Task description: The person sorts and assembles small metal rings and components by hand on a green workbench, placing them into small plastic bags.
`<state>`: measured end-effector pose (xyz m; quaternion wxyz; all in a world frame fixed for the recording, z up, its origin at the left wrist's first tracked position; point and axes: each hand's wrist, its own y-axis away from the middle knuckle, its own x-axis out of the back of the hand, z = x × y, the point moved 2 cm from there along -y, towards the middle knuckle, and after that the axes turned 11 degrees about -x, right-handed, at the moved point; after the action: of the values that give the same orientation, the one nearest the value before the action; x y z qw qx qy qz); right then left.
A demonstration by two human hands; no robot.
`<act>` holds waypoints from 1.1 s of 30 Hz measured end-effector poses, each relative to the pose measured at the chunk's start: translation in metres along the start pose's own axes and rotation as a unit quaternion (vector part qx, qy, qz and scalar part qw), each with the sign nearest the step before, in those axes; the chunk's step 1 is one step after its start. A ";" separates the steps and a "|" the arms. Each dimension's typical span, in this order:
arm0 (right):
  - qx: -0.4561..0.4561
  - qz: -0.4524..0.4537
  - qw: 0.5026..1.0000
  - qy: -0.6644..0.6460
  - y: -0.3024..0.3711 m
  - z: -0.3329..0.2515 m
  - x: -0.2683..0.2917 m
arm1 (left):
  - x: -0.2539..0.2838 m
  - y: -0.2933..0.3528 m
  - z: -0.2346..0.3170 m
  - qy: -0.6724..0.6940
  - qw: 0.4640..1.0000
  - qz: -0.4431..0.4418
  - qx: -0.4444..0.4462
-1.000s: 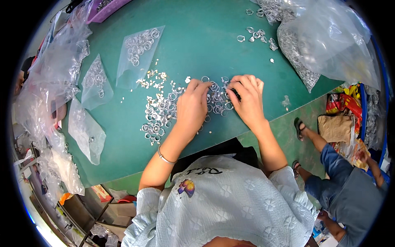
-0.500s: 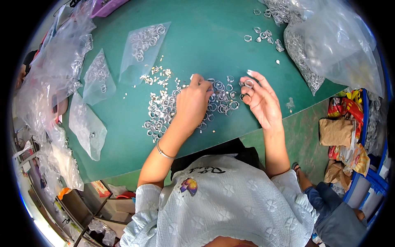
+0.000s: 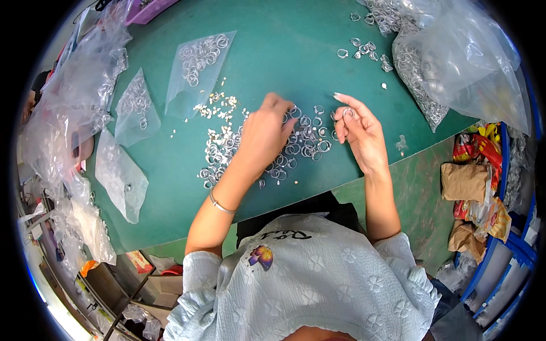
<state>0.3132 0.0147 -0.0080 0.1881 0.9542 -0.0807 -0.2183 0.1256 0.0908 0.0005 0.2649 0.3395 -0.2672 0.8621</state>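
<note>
A loose heap of silver-coloured rings [image 3: 216,149] lies on the green tabletop, with small pale chips [image 3: 219,107] scattered beside and among them. My left hand [image 3: 263,132] is over the heap, fingers bent together and slightly blurred. A ring shows by its fingertips, but whether they grip it is hidden. Just right of the heap, my right hand [image 3: 362,135] is raised palm up with curled fingers. It holds a ring [image 3: 348,113] between thumb and fingers, and at least one more appears against the fingers.
Flat clear bags of rings [image 3: 199,59] lie at the back left, beside bulky plastic bags [image 3: 74,108]. A large clear bag of rings [image 3: 421,74] stands at the right, near several loose rings [image 3: 364,48]. A purple basket [image 3: 149,10] is at the far left.
My left hand has shifted slightly left and up over the heap. The fingers of my right hand have curled further in around the rings. A person at the lower right has moved mostly out of view.
</note>
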 end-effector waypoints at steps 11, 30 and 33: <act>0.223 -0.097 0.866 0.436 0.047 0.004 -0.053 | -0.018 0.066 0.040 0.827 0.421 0.007 0.373; 0.141 0.052 0.846 0.512 -0.025 -0.006 -0.052 | -0.024 0.104 0.045 0.747 0.535 0.045 0.392; 0.050 -0.036 0.906 0.419 0.018 -0.004 -0.058 | -0.018 0.100 0.052 0.764 0.477 0.083 0.426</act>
<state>0.2617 0.0131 0.0247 0.1482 0.9682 0.0293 0.1992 0.0967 -0.0194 -0.0080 0.1144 -0.4063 0.4134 0.8068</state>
